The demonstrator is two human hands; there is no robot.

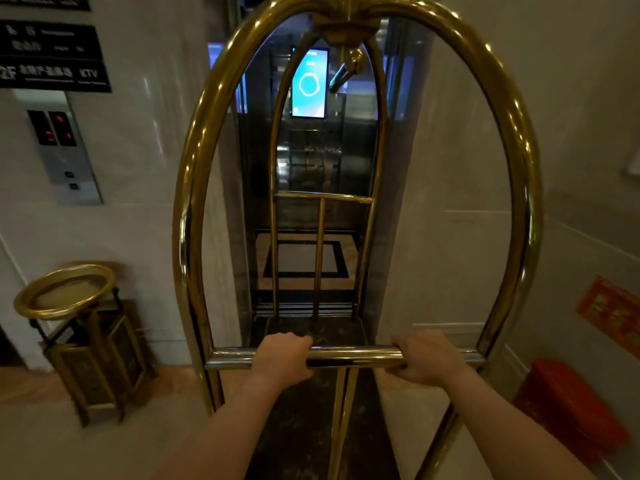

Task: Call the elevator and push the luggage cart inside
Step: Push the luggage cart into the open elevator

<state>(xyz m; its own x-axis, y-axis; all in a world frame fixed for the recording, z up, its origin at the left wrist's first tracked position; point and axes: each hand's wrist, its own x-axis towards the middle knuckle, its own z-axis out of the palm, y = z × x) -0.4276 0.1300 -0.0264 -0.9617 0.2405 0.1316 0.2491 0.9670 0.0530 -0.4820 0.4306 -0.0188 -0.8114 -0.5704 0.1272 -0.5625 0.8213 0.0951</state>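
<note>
A brass luggage cart [187, 209] with tall arched hoops and a dark deck fills the middle of the view, its far end at the elevator threshold. My left hand [282, 355] and my right hand [427, 358] both grip the cart's horizontal handle bar [353, 355]. Straight ahead the elevator [304, 261] stands with its doors apart, showing a patterned floor and a lit blue screen [309, 83] on the back wall. The call panel [65, 157] with red floor digits and two small buttons is on the wall to the left.
A brass ashtray bin [83, 337] stands against the left wall beside the doorway. A red bin [568, 414] sits low at the right wall, under a red notice [609, 315]. Marble door jambs flank the cart closely on both sides. Black floor signs [52, 53] hang top left.
</note>
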